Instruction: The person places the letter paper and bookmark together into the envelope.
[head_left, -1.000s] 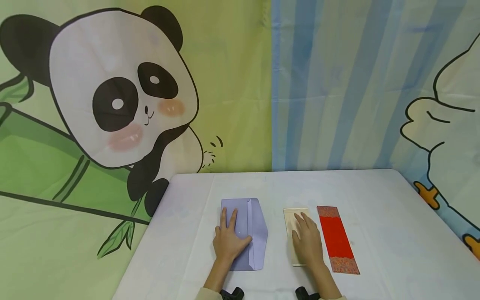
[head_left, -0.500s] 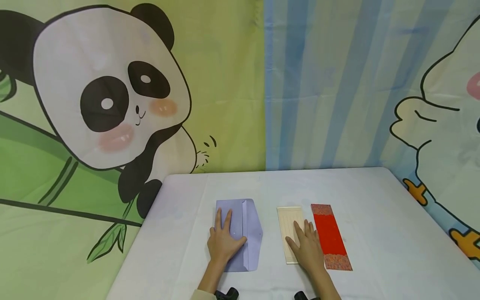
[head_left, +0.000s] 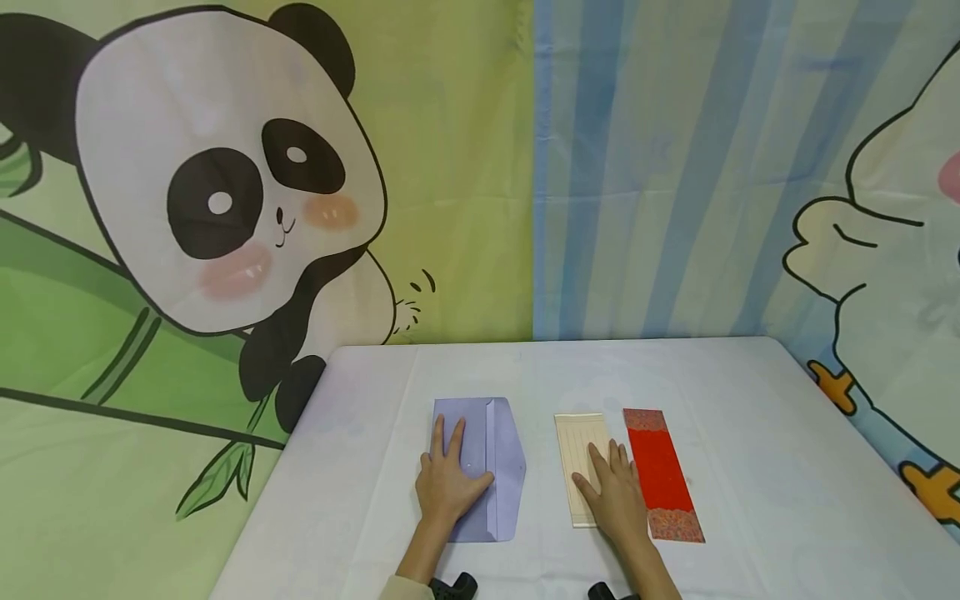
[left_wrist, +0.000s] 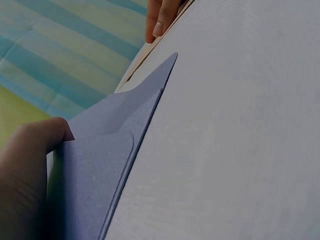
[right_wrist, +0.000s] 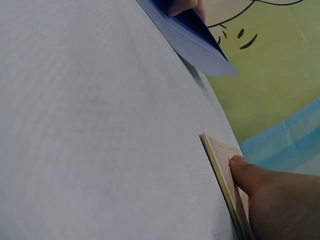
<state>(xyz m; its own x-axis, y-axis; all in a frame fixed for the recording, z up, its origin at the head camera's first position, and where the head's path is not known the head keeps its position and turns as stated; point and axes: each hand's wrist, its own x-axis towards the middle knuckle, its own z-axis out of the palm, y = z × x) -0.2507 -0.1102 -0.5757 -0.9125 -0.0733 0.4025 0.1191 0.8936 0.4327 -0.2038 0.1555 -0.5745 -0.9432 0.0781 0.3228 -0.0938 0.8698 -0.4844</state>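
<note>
On the table lies a purple envelope (head_left: 472,433) with its flap opened out to the right. My left hand (head_left: 447,487) rests flat on it, fingers spread; the thumb also shows against the envelope (left_wrist: 100,175) in the left wrist view. To the right is a cream, folded paper pad with vertical lines (head_left: 576,442). My right hand (head_left: 618,496) lies over its right side with straight fingers, the thumb touching the pad (right_wrist: 220,155) in the right wrist view. A red paper strip with patterned ends (head_left: 662,467) lies just right of that hand.
The white table (head_left: 750,433) reaches back to a striped blue curtain (head_left: 675,167) and a green curtain with a panda print (head_left: 225,167). Black wrist camera mounts (head_left: 456,587) show at the bottom edge.
My right hand has slid back toward me and a little right across the cream pad, uncovering more of its top. The left hand stays on the envelope. The head view has shifted slightly.
</note>
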